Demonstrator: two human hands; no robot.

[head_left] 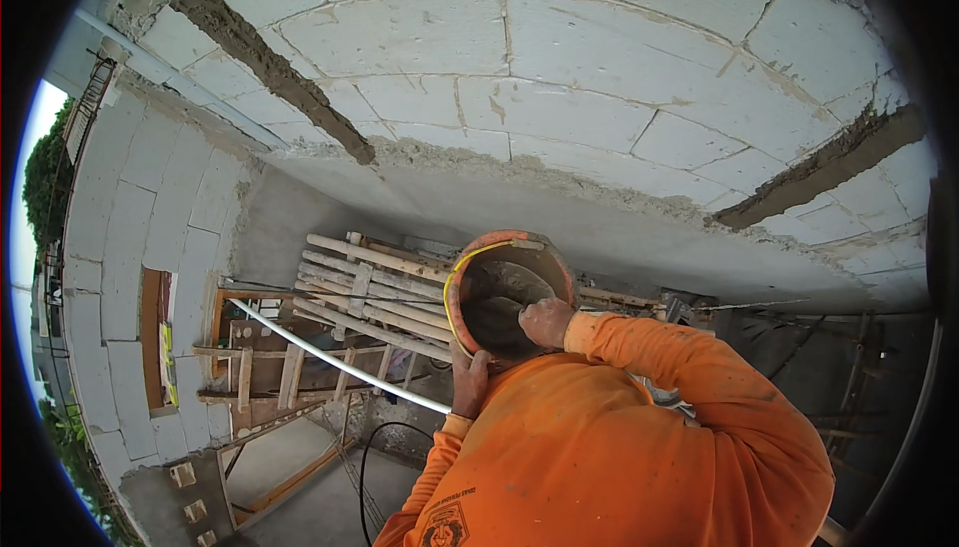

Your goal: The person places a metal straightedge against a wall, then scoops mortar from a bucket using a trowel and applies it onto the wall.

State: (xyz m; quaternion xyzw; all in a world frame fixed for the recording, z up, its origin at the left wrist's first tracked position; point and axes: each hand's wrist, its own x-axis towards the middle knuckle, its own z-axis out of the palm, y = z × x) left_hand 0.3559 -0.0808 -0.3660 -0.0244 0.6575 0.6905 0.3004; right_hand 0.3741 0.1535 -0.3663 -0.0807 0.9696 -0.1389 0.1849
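An orange bucket (557,267) with a yellow handle is held close against my orange-shirted front, with grey wet material (494,322) inside. My left hand (470,382) grips the lower left of the bucket. My right hand (544,322) is closed at the bucket's mouth, over what looks like a grey trowel blade (504,285) in the mix; its handle is hidden.
A grey block wall (410,32) spans ahead, with two mortar-filled channels (270,62). Below lie wooden planks (375,277), a white pipe (330,352), a black cable (370,467) and timber frames (290,487). Another block wall (125,247) stands left, trees beyond it.
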